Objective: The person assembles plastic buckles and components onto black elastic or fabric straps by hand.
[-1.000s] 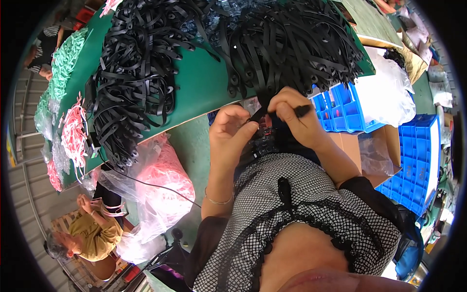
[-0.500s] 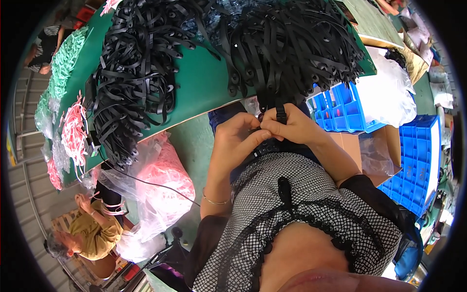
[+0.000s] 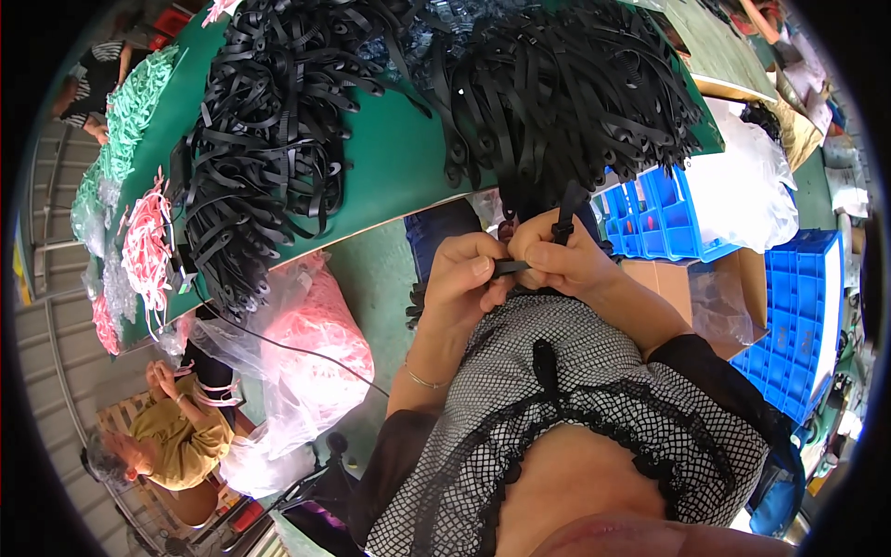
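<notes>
Close in front of my body, just off the table's near edge, both hands work on one black strap. Thumb and fingers of my left hand pinch it on one side. My right hand grips it on the other side, a short piece stretched between them. A black plastic buckle stands against the right hand's fingers, with strap running up from it toward the table. Large heaps of similar black straps lie beyond, a right heap hanging over the edge and a left heap.
The green table carries pink straps and green straps at left. Below it stands a plastic bag of pink straps. At right are blue crates and a cardboard box. Another person sits lower left.
The hands have moved slightly apart, and a short strap length now shows between them. My left fingers have shifted their pinch, and the buckle has moved a little right.
</notes>
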Motion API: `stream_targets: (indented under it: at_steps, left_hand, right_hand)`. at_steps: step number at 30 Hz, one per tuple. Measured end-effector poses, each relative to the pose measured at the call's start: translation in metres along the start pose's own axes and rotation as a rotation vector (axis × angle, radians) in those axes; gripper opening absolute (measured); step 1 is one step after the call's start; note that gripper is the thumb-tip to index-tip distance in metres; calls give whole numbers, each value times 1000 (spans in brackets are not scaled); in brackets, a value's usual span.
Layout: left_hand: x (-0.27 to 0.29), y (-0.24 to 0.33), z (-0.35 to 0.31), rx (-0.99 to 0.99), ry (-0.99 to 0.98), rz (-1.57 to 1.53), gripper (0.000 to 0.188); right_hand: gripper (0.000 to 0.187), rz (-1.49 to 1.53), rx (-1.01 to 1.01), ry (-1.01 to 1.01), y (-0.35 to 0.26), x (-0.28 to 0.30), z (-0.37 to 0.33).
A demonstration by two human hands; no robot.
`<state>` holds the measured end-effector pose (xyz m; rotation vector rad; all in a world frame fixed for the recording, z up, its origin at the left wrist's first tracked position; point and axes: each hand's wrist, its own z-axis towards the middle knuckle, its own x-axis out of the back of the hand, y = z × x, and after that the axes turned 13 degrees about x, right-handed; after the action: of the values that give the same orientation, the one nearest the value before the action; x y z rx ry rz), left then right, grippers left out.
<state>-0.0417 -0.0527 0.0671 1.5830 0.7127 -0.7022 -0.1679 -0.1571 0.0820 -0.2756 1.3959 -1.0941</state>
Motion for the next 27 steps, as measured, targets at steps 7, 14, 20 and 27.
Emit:
stream_targets:
  at_steps: [7,14,20,27]
  left_hand:
    - [-5,9,-1,37,97,130,30]
    - [-15,20,-3,64,295,339,24]
    - [-7,21,-8,49,349,552,22]
    - [3,14,-1,11,146,186,24]
  right_hand:
    - [14,-89,-43,-12,-8,2,4]
    - [28,-869,325,-134,-12,7,16]
    - [26,-842,183,-98,-15,7,14]
    - [23,-646,183,11,-7,10,12]
